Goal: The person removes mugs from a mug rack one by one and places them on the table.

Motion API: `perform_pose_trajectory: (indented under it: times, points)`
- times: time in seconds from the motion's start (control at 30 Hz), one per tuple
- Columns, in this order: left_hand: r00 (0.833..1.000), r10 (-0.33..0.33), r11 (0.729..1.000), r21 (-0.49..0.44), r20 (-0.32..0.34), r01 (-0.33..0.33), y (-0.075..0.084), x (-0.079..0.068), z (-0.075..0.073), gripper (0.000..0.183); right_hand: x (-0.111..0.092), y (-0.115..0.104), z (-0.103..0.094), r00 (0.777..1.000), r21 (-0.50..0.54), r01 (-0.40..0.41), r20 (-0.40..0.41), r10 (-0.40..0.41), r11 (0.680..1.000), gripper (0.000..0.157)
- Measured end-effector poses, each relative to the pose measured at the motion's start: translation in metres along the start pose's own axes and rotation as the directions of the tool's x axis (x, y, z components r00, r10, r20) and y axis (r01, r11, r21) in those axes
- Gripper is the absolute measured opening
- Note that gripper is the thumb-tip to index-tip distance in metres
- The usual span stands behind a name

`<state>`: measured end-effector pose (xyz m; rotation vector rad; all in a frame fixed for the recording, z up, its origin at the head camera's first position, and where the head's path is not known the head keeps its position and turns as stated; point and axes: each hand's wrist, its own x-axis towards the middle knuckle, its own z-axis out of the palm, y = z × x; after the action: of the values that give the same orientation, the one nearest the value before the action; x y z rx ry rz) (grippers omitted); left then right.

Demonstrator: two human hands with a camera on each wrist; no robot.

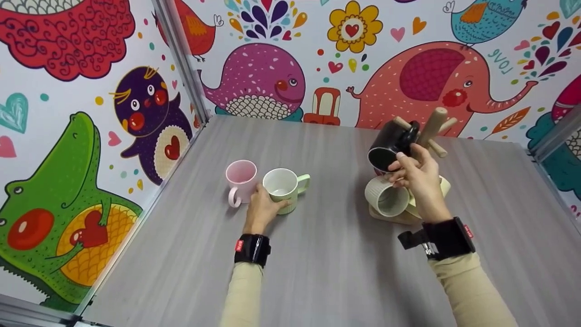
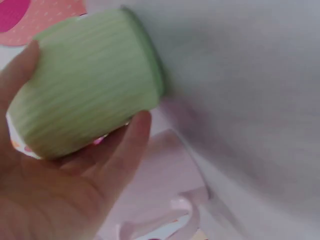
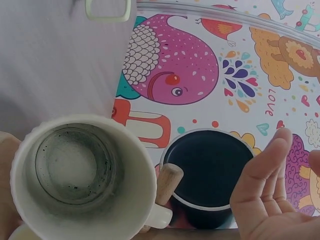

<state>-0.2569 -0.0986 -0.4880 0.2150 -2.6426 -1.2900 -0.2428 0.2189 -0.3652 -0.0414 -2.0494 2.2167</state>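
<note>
My left hand [image 1: 263,211] holds a light green ribbed mug [image 1: 279,180] around its body, thumb on one side and fingers on the other. In the left wrist view the green mug [image 2: 90,82] lies between thumb and fingers. Just left of it stands a pink mug [image 1: 241,175], handle toward me. On the right, a black mug [image 1: 385,141] hangs tilted on a wooden mug tree [image 1: 432,127]. My right hand [image 1: 422,181] is beside the black mug, fingers loosely bent; in the right wrist view they hold nothing. A cream ribbed mug [image 1: 386,197] hangs lower, its mouth facing me.
Part of a pale yellow mug [image 1: 445,185] shows behind my right hand, on the far side of the tree. The tree's wooden base [image 1: 395,219] rests on the grey table [image 1: 327,263]. Printed panels [image 1: 272,81] wall the table at the back and left.
</note>
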Motion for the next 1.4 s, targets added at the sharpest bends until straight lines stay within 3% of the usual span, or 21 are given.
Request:
perform_pose_trajectory:
  times: [0.23,0.4,0.53,0.63,0.73,0.87,1.07,1.33,1.4]
  points:
    - [0.996,0.045,0.999,-0.011,-0.077,-0.046,0.008,-0.005,-0.012,0.066,0.002,0.0,0.0,1.0,0.014,0.0,-0.003,0.0,1.0,0.064]
    - [0.965,0.184,0.98,-0.041,-0.184,-0.195,0.016,-0.006,-0.016,0.051,0.004,-0.001,0.001,1.0,0.02,-0.013,0.0,0.013,1.0,0.066]
    - [0.906,0.356,0.924,-0.063,-0.228,-0.378,0.028,-0.01,-0.017,0.036,0.006,-0.001,0.001,1.0,0.048,-0.027,-0.002,0.027,0.998,0.067]
    - [0.844,0.507,0.851,-0.055,-0.173,-0.523,0.037,-0.016,-0.016,0.026,0.007,-0.002,0.002,0.999,0.07,-0.033,-0.008,0.034,0.997,0.064]
    - [0.792,0.604,0.793,-0.036,-0.087,-0.608,0.045,-0.023,-0.015,0.019,0.009,-0.002,0.002,0.999,0.08,-0.038,-0.009,0.039,0.996,0.061]
    - [0.76,0.65,0.758,-0.051,-0.018,-0.65,0.053,-0.031,-0.016,0.015,0.011,-0.003,0.003,0.999,0.08,-0.038,-0.015,0.039,0.996,0.062]
    - [0.702,0.712,0.7,-0.072,-0.001,-0.71,0.064,-0.039,-0.021,0.013,0.013,-0.004,0.003,0.999,0.063,-0.031,-0.021,0.032,0.998,0.064]
    - [0.57,0.822,0.567,-0.087,-0.01,-0.819,0.082,-0.049,-0.028,0.011,0.014,-0.003,0.005,1.0,0.117,-0.024,-0.006,0.025,0.993,0.041]
    - [0.544,0.838,0.541,-0.084,-0.025,-0.837,0.086,-0.052,-0.03,0.011,0.014,-0.003,0.004,1.0,0.131,-0.02,-0.001,0.021,0.991,0.035]
